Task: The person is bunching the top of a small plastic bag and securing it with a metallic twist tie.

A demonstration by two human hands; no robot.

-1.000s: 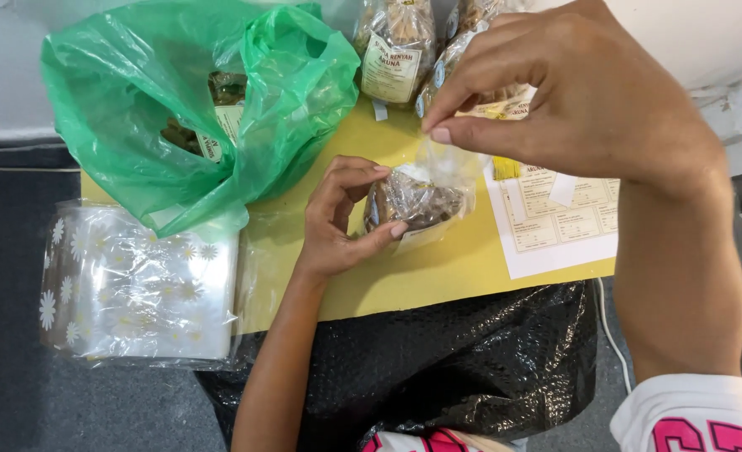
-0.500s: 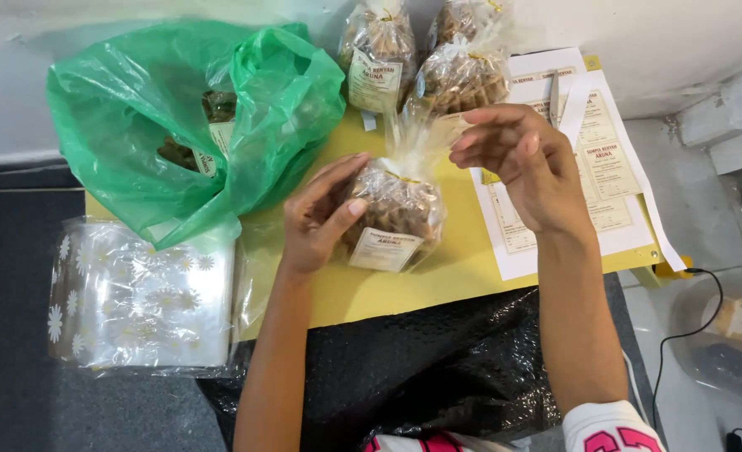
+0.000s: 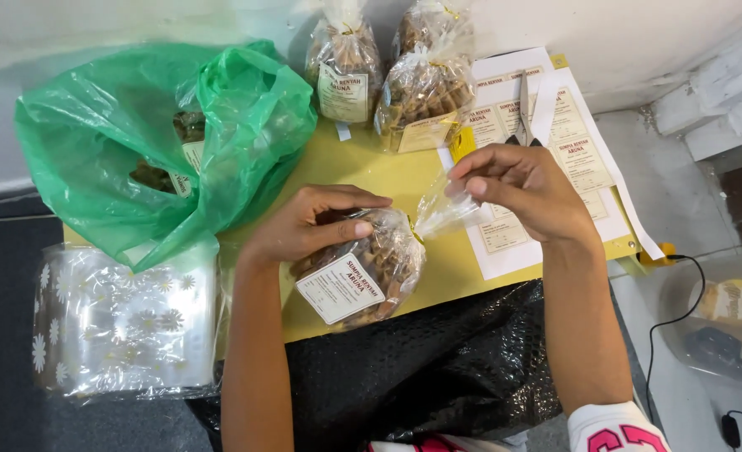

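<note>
A clear plastic bag of brown snacks [image 3: 362,272] with a white label lies on its side on the yellow table [image 3: 371,172]. My left hand [image 3: 308,226] grips the bag's body from above. My right hand [image 3: 526,188] pinches the twisted open neck of the same bag, stretched out to the right. Two tied, labelled snack bags, one at the left [image 3: 343,63] and one at the right [image 3: 425,88], stand upright at the table's back.
A green plastic bag [image 3: 149,138] holding more snack packs sits at the left. A stack of flower-printed clear bags [image 3: 124,326] lies at the lower left. Label sheets [image 3: 555,142] with scissors [image 3: 524,105] lie at the right. Black plastic [image 3: 421,368] covers my lap.
My right hand has come down and now pulls the bag's neck out to the right. The bag has tipped onto its side under my left hand.
</note>
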